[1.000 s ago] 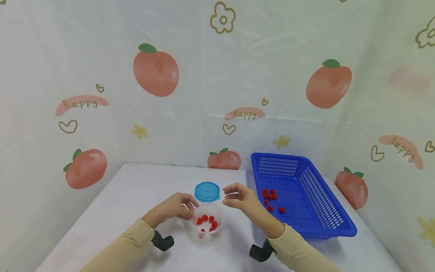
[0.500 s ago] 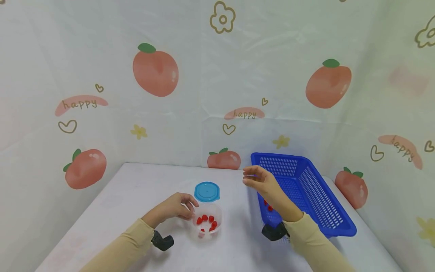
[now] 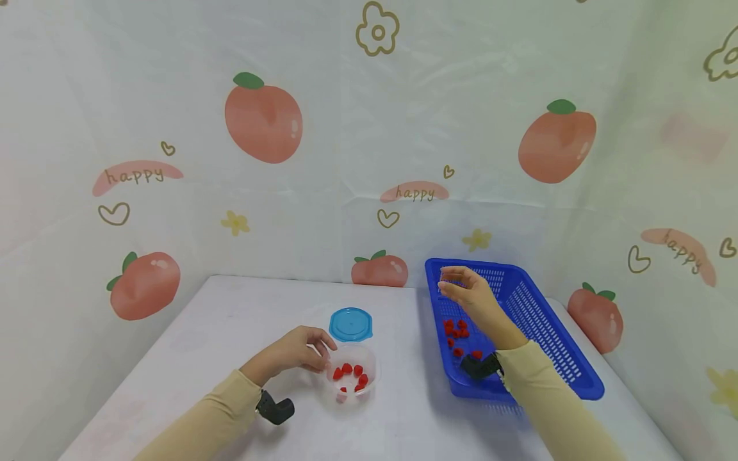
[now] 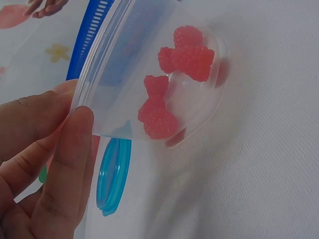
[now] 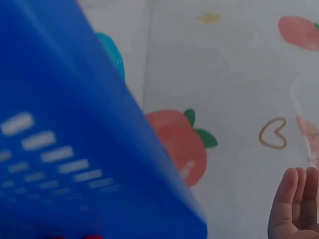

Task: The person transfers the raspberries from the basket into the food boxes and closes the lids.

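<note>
My left hand (image 3: 296, 350) pinches the rim of a clear plastic container (image 4: 117, 99) between thumb and fingers. The container stands on the table, with several red raspberries (image 4: 197, 62) in its bottom. My right hand (image 3: 475, 299) is raised over the left side of a blue slotted basket (image 3: 539, 323). Its fingers are loosely bent, and nothing shows between them. Below that hand, several raspberries (image 3: 464, 333) lie on the basket floor near its left wall. In the right wrist view only the fingertips (image 5: 286, 194) show, at the lower right.
A round blue lid (image 3: 350, 324) lies just behind the container on the white table (image 3: 248, 307). A curtain (image 3: 323, 128) printed with fruit hangs behind the table. The basket's raised walls stand at the table's right side.
My right hand has moved right and up, from beside the container to above the basket. My left hand and the container have stayed in place.
</note>
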### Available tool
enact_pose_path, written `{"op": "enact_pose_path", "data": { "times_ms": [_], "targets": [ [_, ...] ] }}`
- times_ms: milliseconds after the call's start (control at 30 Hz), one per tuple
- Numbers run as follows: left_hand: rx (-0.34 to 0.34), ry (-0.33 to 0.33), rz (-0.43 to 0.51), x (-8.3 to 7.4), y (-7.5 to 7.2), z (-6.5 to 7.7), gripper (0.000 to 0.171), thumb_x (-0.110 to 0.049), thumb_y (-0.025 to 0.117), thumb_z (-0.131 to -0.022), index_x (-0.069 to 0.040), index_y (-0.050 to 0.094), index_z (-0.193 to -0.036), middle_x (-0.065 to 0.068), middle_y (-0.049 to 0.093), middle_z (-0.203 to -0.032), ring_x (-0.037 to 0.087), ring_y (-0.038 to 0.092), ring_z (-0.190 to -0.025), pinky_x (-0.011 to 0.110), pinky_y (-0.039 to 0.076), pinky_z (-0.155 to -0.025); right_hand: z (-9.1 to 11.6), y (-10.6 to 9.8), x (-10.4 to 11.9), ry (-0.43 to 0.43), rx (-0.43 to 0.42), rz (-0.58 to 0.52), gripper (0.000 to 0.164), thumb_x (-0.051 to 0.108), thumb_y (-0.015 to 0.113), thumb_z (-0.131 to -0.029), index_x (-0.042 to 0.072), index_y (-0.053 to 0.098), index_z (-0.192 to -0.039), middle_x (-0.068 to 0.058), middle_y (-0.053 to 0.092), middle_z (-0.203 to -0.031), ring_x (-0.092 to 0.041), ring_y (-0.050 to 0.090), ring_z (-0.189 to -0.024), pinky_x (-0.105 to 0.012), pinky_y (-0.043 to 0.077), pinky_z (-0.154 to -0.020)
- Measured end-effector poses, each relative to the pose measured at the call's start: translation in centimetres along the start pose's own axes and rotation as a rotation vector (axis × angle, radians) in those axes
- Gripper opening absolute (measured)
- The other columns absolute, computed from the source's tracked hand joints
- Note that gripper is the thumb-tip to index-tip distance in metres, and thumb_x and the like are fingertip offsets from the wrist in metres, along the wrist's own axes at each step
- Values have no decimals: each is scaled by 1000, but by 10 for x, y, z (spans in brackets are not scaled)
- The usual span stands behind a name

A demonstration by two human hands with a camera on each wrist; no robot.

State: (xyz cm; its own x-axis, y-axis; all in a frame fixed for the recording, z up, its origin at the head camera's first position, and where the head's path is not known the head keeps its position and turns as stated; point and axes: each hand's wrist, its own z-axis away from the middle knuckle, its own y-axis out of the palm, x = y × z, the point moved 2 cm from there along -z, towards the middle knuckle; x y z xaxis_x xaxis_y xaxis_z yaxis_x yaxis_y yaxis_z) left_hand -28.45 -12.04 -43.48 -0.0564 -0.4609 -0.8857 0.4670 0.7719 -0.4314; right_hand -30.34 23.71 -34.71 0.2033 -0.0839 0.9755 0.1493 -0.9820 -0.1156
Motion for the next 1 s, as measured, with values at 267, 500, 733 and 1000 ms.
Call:
{"op": "enact_pose_path", "data": {
  "times_ms": [267,500,733,1000],
  "targets": [
    [-19,-15,-9,-4,1,2,27,-2,75,-79,-4,66,-105,6,61,-86,16,64,-73,33,60,-72,-14,-25,-8,42,-83,62,39,19,61,-95,3,49,-129,-3,52,-114,-6,58,-102,-15,51,-88],
    [-6,-4,-9,-2,1,2,27,-3,75,-79,-4,66,-105,6,61,-85,16,64,-72,33,60,-72,-26,-45,-33,89,-112,234,51,21,60,-96,-6,43,-136,-15,53,-121,-8,57,-102,-33,52,-96],
    [2,1,-10,-1,1,0,27,-4,75,-79,-4,66,-105,6,61,-86,16,64,-72,33,60,-71,-29,-56,-56,167,-103,364,45,10,58,-96,-11,44,-132,-31,50,-128,-36,57,-114,-51,49,-98],
    [-1,0,-18,-1,1,0,27,-3,74,-80,-4,66,-105,6,61,-86,16,64,-72,34,60,-72,-27,-59,-67,193,-46,521,32,-2,58,-91,-16,52,-119,-26,59,-104,-31,61,-92,-39,58,-78]
  ]
}}
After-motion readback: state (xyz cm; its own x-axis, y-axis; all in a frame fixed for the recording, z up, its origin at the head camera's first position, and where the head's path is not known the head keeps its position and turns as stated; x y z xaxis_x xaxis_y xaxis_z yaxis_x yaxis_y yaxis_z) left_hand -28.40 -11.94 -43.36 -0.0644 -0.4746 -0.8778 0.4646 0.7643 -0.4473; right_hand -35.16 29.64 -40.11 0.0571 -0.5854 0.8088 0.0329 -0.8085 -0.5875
